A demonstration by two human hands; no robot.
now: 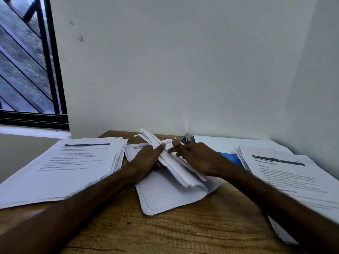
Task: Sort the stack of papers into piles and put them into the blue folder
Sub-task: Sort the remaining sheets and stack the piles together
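Both hands, left hand (146,158) and right hand (194,158), grip the raised bundle of papers (170,162); sorting continues, so next a sheet goes onto a side pile (64,167).

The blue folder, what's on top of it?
The right hand and forearm cover most of the blue folder. The right pile of papers overlaps its edge. What lies inside it cannot be seen.

Left pile (60,167) reads "TASK DESCRIPTION"; right pile (286,173) "TASK GOAL".
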